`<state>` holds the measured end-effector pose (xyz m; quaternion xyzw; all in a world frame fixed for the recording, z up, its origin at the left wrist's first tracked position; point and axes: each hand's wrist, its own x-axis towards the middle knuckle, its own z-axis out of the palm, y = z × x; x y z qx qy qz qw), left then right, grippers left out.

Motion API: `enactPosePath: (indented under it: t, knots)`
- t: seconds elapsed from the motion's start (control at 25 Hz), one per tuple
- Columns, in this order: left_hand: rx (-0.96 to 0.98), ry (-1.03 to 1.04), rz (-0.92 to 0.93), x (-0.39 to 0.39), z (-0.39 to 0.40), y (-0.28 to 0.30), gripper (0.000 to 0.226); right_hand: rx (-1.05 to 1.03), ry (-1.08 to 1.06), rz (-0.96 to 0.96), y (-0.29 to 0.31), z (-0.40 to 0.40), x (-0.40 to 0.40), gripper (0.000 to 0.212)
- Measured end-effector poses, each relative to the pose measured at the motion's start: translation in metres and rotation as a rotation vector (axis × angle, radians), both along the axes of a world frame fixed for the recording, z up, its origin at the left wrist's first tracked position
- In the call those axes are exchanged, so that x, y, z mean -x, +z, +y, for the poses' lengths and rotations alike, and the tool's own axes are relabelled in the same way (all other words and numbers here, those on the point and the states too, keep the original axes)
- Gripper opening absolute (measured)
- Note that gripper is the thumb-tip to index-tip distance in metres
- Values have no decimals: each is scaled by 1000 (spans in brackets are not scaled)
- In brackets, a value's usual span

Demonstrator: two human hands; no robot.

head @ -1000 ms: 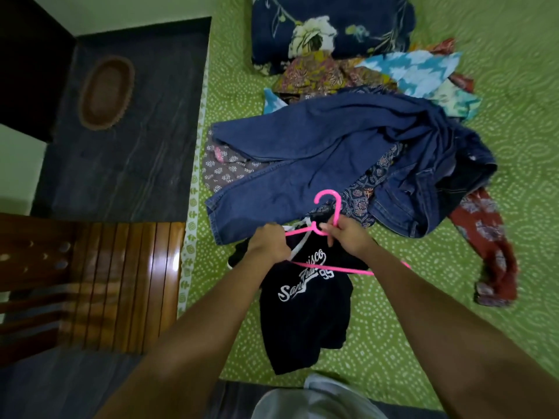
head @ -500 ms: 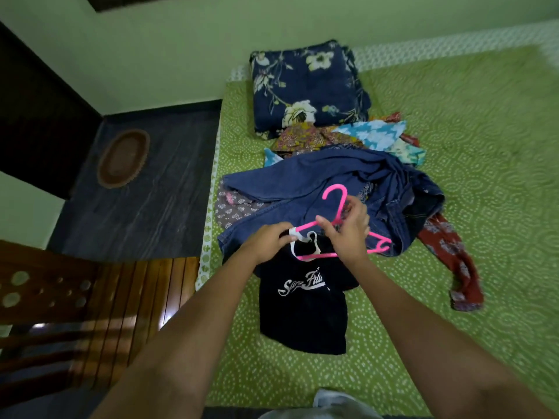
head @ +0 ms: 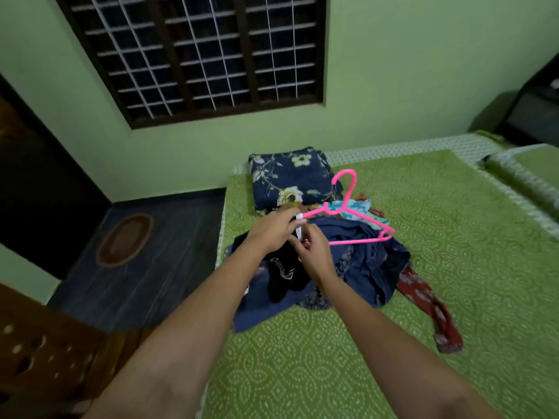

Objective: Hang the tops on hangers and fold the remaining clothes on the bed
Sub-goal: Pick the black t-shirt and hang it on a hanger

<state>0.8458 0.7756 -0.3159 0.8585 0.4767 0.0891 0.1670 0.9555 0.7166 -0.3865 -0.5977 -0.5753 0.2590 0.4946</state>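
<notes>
Both hands are raised over the bed (head: 453, 297). Left hand (head: 272, 234): fingers curled round the white neckline of the black top (head: 282, 267) at the left end of the pink hanger (head: 348, 213). Right hand (head: 311, 252): fingertips pinching the same neckline just below. The hanger is held tilted, hook uppermost, its right arm bare. The top hangs bunched beneath the hands, above the jeans (head: 363, 258). The jeans lie on a heap of printed clothes, a red garment (head: 429, 309) trailing to the right. A floral blanket (head: 290, 179), folded, lies near the wall.
</notes>
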Motion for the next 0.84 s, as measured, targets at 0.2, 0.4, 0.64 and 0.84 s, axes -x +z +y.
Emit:
enactPosePath:
  t: [0.2, 0.4, 0.64, 0.84]
  knots:
    - [-166, -103, 69, 19, 5, 62, 23, 273, 244, -87, 22, -16, -1, 35]
    - [-251, -54, -102, 56, 18, 90, 33, 801, 301, -913, 10, -69, -50, 38]
    - [-210, -249, -97, 94, 17, 39, 40, 698, -323, -505, 25, -112, -120, 45]
    - [-304, -315, -132, 63, -16, -1, 35, 561, -602, -554, 84, -145, -122, 25]
